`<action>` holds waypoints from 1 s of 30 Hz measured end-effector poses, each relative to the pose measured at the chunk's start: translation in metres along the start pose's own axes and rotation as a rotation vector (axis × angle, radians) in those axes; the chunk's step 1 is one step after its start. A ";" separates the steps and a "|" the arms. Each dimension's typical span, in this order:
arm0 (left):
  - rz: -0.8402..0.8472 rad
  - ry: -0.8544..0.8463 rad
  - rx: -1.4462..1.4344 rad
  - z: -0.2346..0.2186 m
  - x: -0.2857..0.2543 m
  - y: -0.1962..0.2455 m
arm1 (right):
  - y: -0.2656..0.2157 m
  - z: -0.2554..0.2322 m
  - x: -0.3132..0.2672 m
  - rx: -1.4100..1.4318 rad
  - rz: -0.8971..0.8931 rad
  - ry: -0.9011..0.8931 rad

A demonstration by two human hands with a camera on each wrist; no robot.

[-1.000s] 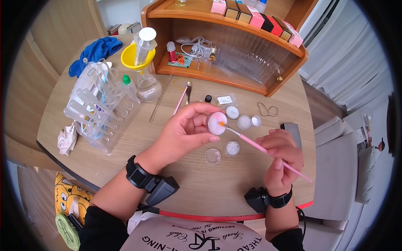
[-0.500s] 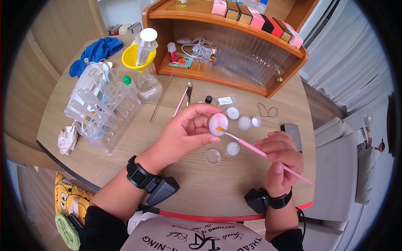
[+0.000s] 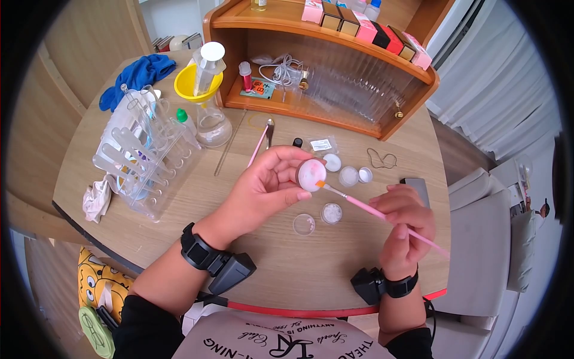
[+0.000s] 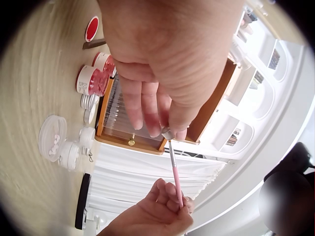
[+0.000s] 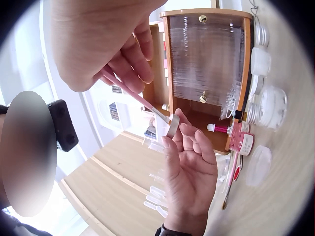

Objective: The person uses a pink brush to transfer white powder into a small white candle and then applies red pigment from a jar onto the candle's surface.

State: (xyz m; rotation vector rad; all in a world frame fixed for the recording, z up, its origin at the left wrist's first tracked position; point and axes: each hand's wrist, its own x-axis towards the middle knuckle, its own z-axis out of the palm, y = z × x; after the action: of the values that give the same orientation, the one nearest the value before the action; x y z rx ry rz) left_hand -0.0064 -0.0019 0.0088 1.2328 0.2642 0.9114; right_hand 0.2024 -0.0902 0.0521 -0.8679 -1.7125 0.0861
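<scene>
1. My left hand (image 3: 263,190) curls its fingers and thumb round one small round jar (image 3: 311,175), tilted on edge above the table, its pale pink-white inside facing my other hand.
2. My right hand (image 3: 403,222) pinches one thin pink brush (image 3: 373,212) near mid-handle; its orange tip touches the jar's lower rim.
3. Just below the jar, two shallow clear round dishes (image 3: 304,224) sit side by side on the wooden table (image 3: 191,203), one holding white bits.
4. Beyond the jar lie three small white round caps or pots (image 3: 348,175) in a row.
5. To the left stands one clear plastic rack (image 3: 140,155) of tubes, one glass flask (image 3: 212,122) topped by a yellow funnel (image 3: 191,84), and one blue cloth (image 3: 137,72).
6. One wooden shelf (image 3: 323,72) stands behind, with ribbed clear panels.
</scene>
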 end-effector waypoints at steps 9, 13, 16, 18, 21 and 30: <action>-0.004 -0.007 0.030 0.003 0.000 0.003 | 0.000 -0.001 0.000 -0.055 0.001 -0.005; -0.044 0.014 0.056 0.003 -0.002 0.005 | 0.001 -0.004 -0.001 0.030 0.009 0.002; -0.112 0.006 0.042 0.003 -0.003 0.006 | 0.001 -0.001 0.000 0.016 0.008 0.017; -0.118 -0.001 0.022 0.005 -0.003 0.007 | 0.000 0.000 0.000 0.004 0.006 0.019; -0.140 -0.003 0.001 0.005 -0.003 0.005 | 0.000 0.001 0.001 -0.003 0.006 -0.006; -0.267 -0.048 0.042 0.009 -0.005 0.007 | -0.002 0.005 0.001 0.217 0.033 -0.156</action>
State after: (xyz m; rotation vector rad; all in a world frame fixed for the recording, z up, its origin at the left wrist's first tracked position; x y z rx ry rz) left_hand -0.0064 -0.0114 0.0166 1.2223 0.4012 0.6482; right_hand 0.1972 -0.0886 0.0523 -0.7438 -1.7946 0.3638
